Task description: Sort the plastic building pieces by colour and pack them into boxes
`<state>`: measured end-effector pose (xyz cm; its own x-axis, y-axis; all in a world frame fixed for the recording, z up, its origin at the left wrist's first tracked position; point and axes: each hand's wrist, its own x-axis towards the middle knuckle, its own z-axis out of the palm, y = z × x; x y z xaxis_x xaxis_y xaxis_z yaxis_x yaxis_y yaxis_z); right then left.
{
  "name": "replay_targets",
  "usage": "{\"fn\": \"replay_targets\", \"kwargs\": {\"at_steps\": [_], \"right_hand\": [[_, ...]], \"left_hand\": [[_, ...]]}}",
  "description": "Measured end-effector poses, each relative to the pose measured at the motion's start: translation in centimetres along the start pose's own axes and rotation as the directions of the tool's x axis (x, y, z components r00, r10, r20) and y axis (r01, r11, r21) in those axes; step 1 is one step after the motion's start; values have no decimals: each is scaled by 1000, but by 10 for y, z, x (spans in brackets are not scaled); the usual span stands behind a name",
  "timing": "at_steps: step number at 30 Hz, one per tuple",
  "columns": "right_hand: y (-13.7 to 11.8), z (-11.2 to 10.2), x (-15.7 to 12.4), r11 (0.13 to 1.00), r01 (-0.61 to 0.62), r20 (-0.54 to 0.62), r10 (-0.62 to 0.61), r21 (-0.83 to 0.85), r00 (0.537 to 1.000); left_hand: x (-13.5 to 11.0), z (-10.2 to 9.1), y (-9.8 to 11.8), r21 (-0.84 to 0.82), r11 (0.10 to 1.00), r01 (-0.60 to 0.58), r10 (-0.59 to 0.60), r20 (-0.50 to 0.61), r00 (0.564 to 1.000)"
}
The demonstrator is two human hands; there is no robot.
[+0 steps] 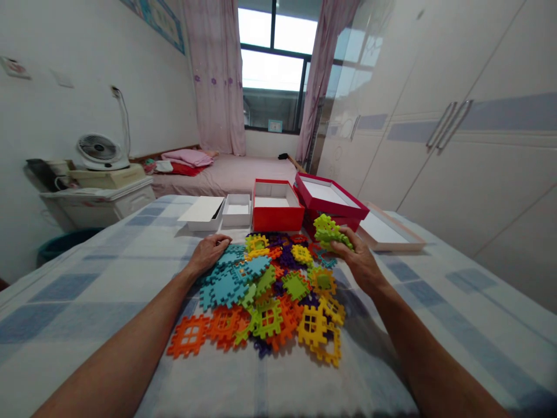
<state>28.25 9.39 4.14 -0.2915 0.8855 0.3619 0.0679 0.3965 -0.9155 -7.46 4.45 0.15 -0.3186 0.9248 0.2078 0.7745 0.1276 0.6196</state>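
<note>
In the head view, a pile (266, 284) of notched plastic pieces is spread in front of the red box (278, 219). To the right front of that box, several green pieces (327, 231) are held by the right hand (360, 261), pinched between thumb and fingers. To its left front, the left hand (209, 253) is set beside blue pieces (224, 285), fingers curled; whether anything is gripped there cannot be told. The green pieces are probably best held stacked in a firm pinch, since their notched edges could snag.
</note>
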Motion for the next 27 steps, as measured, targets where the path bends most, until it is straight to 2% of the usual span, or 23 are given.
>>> {"fn": "replay_targets", "kwargs": {"at_steps": [2,3,6,8,10,13,15,18,20,22,24,25,27], "right_hand": [[-1,-22,2,960,46,-54,-64,-275,996],[1,-35,3,902,51,-78,-93,-428,993],[12,-68,-1,627,2,-116,-147,-779,982],[23,-83,-6,474,-50,-121,-120,-879,985],[33,-91,-12,372,-108,-134,-43,-922,990],[46,-94,-19,248,-186,-171,82,-951,982],[51,-93,-21,205,-196,-169,141,-959,975],[48,-90,-21,205,-150,-130,105,-967,986],[38,-82,-20,261,-97,-94,27,-961,995],[23,-68,-19,410,-12,-12,3,-912,1000],[8,-50,-21,572,72,119,45,-817,992],[3,-40,-22,625,97,177,68,-775,982],[-3,-22,-26,669,128,254,93,-732,963]], "left_hand": [[0,0,0,10,1000,6,-6,0,1000],[0,-1,1,16,1000,10,-10,0,1000],[1,-1,1,34,999,10,-10,-1,1000],[0,-1,1,45,999,-8,8,-1,1000],[0,-1,1,51,998,-27,26,2,1000],[0,-1,1,59,998,-28,27,8,1000],[-1,-1,2,65,998,-16,16,7,1000],[-1,-1,2,56,998,-5,5,8,1000],[-1,-2,3,43,999,-7,6,7,1000],[-1,-2,3,36,999,-6,6,0,1000],[-1,-1,3,35,999,-2,3,-3,1000],[-1,-1,3,34,999,2,-2,-2,1000],[-1,-1,2,30,999,11,-11,0,1000]]}}
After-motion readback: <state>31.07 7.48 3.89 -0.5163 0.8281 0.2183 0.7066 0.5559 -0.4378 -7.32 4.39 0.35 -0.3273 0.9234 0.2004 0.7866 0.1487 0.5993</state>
